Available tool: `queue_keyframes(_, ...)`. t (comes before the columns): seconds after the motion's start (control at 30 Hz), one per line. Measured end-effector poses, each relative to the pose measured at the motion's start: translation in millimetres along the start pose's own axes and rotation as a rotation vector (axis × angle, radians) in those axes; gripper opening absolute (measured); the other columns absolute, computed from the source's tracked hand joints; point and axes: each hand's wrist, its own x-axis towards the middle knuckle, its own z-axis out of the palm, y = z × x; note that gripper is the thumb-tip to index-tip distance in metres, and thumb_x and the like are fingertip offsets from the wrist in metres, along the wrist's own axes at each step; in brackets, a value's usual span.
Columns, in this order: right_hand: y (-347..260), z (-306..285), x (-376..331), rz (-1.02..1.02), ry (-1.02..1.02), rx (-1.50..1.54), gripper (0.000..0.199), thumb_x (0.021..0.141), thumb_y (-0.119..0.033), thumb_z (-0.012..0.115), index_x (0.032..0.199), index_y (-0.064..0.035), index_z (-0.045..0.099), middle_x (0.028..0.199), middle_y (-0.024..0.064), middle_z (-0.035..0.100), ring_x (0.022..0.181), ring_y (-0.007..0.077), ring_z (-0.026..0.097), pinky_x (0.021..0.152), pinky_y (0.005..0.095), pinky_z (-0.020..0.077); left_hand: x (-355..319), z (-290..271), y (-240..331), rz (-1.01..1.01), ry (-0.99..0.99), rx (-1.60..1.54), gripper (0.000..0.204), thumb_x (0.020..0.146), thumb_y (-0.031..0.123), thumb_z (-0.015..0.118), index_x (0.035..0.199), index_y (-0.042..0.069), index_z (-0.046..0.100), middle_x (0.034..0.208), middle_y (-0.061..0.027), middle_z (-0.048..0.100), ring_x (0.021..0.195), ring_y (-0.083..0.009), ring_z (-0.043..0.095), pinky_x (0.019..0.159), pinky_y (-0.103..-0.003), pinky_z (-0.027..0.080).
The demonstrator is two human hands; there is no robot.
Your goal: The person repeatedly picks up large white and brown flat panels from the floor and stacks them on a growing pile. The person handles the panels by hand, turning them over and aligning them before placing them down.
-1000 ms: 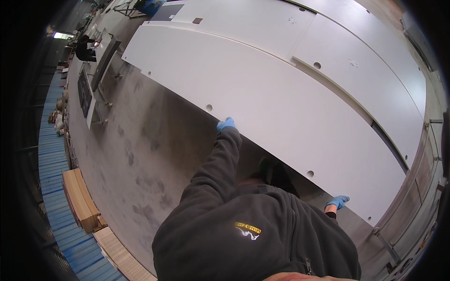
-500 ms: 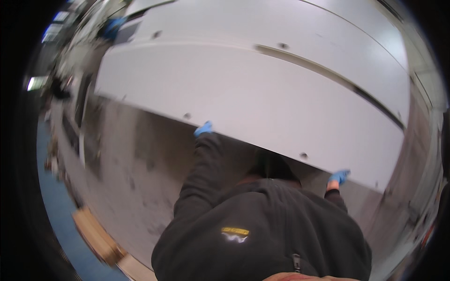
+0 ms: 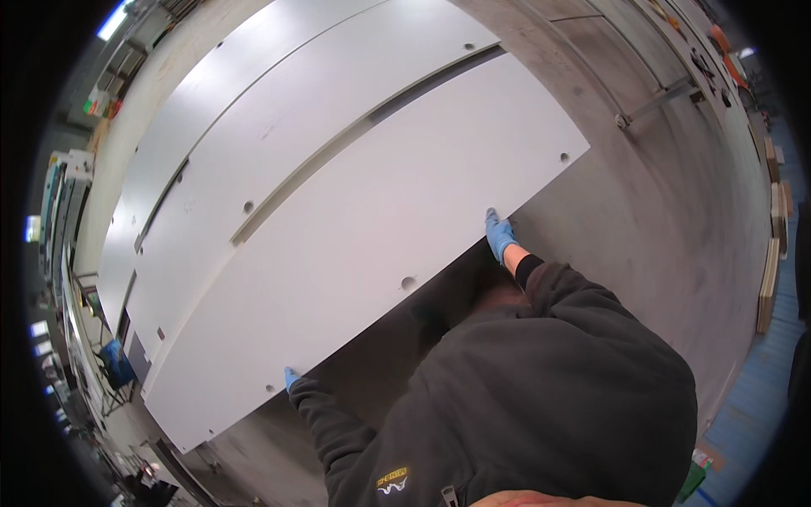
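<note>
I hold a long white panel (image 3: 363, 245) with drilled holes by its near edge. It runs slantwise from lower left to upper right. My left hand (image 3: 291, 378), in a blue glove, grips the edge near the panel's lower left end. My right hand (image 3: 500, 235), also in a blue glove, grips the same edge further toward the upper right end. My dark sleeves and sweatshirt (image 3: 541, 397) fill the lower middle of the view and hide what lies under the panel's near edge.
Two more white panels (image 3: 296, 118) lie side by side just beyond the held one. Grey floor (image 3: 659, 211) spreads to the right, with a metal bracket (image 3: 650, 106) on it. Wooden boards (image 3: 769, 279) stand at the right edge. A blue cart (image 3: 114, 363) is far left.
The view has swung round, so the panel now slants from lower left to upper right. Both gloved hands have stayed on its near edge, and the panel now sits close against the other panels.
</note>
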Motion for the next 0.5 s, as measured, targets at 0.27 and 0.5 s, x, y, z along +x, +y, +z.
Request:
queue_keyframes(0.27,10,-222,96,-0.469,-0.081,-0.166,0.038,0.096,-0.043,0.060,0.096,-0.0094,0.076,0.102,0.0172,0.074,0.097,0.0380,0.069,0.083,0.0445,0.0555,-245,298,-71,1.288,-0.001,0.567,0.084,0.092,0.040,0.065,0.157,-0.003,0.031,0.168,-0.0233,0.019,0.157,-0.0386,0.006,0.127,-0.049,0.012)
queue_keyframes(0.5,5,-316,303,-0.893,0.467,0.055,0.044,0.090,-0.036,0.067,0.121,-0.0054,0.066,0.121,0.0173,0.067,0.110,0.0374,0.064,0.093,0.0457,0.0517,-468,570,-122,1.806,-0.404,1.004,0.082,0.090,0.045,0.065,0.156,0.006,0.037,0.166,-0.0240,0.024,0.155,-0.0440,0.016,0.124,-0.054,0.016)
